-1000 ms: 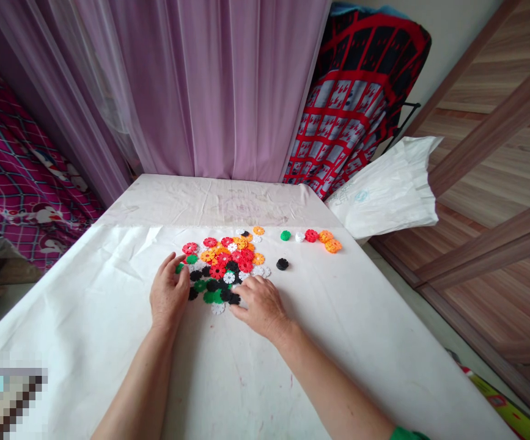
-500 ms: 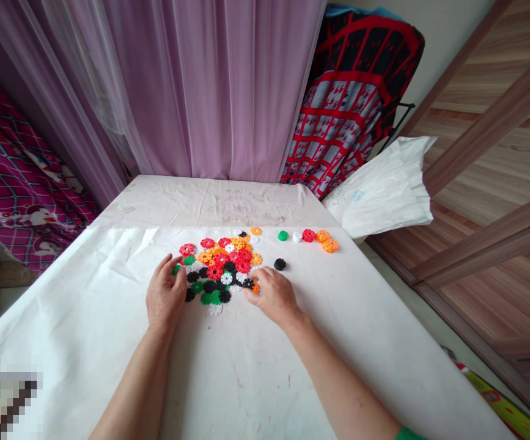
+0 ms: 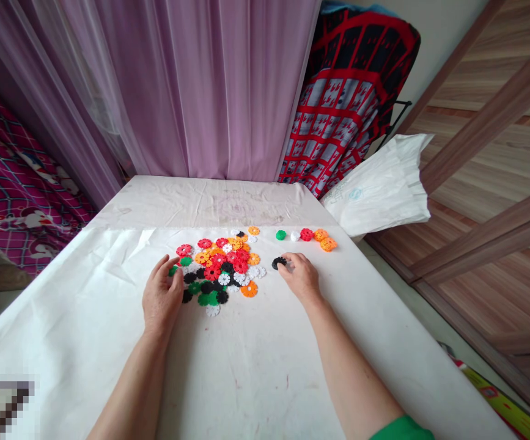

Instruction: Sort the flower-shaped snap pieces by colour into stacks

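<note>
Head view shows the right hand (image 3: 302, 278) with thumb and fingertips pinched on the black pieces (image 3: 279, 263), small notched discs at the right of the main pile; how many discs sit between the fingers cannot be told. A green sleeve (image 3: 402, 429) covers part of that arm. The left hand (image 3: 161, 295) is relaxed and ungripping, fingers loosely bent and thumb apart, beside the pile's left edge, its fingertips close to a green disc (image 3: 173, 270). Between the hands spreads the pile (image 3: 219, 263) of flower-shaped discs in red, orange, white, black and green, many overlapping. An orange disc (image 3: 249, 289) lies flat at its near right edge, and a white disc (image 3: 213, 310) at its near end. Past the right hand, farther off, a row runs left to right: a green piece (image 3: 280, 234), a white piece (image 3: 295, 236), a red piece (image 3: 306, 234), then orange pieces (image 3: 327, 244). All rest on the white-covered bench (image 3: 246, 379). Beyond its right edge stands a white bag (image 3: 379, 192); behind hang a purple curtain (image 3: 209, 91) and a red patterned cloth (image 3: 333, 122), with wooden panels (image 3: 485, 146) far right.
</note>
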`<action>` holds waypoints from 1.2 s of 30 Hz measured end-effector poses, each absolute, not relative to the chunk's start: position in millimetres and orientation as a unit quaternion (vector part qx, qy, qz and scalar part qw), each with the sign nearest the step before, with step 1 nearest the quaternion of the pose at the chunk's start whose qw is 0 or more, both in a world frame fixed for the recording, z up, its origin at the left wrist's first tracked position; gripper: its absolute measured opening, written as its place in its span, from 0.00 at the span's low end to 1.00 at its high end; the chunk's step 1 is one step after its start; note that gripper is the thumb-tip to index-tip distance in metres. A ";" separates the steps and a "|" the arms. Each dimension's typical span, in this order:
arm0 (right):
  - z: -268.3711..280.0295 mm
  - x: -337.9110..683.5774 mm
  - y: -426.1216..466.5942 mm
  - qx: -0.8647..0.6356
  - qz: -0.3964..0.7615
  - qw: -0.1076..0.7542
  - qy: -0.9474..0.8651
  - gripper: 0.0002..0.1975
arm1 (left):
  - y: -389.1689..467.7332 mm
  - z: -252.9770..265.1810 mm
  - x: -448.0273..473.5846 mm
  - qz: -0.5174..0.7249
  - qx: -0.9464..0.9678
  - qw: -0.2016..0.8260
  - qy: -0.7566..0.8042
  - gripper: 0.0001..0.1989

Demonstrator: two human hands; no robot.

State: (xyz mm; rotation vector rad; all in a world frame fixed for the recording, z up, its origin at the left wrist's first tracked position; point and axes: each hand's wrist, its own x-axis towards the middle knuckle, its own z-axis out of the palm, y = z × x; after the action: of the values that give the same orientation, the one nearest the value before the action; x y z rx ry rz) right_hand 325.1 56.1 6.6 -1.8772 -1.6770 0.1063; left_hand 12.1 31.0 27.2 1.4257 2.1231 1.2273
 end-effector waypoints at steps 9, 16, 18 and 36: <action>4.6 322.4 55.8 -0.691 0.024 0.282 -0.665 0.13 | 30.9 27.7 12.3 0.414 0.498 0.160 0.745 0.18; 12.4 321.8 52.0 -0.679 -0.007 0.317 -0.662 0.12 | 30.5 30.0 13.4 0.416 0.492 0.167 0.746 0.17; 17.2 312.2 48.4 -0.659 -0.006 0.331 -0.676 0.11 | 30.2 31.3 14.0 0.416 0.491 0.171 0.746 0.17; 19.0 204.0 9.9 -0.506 0.082 0.181 -0.839 0.08 | 30.2 29.1 14.4 0.428 0.490 0.174 0.739 0.17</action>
State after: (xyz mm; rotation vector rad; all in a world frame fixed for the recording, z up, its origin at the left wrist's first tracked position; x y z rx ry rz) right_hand 204.0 9.9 19.0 -1.4304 -2.3693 0.2328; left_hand 14.4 30.2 29.1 1.3890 2.0954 1.2137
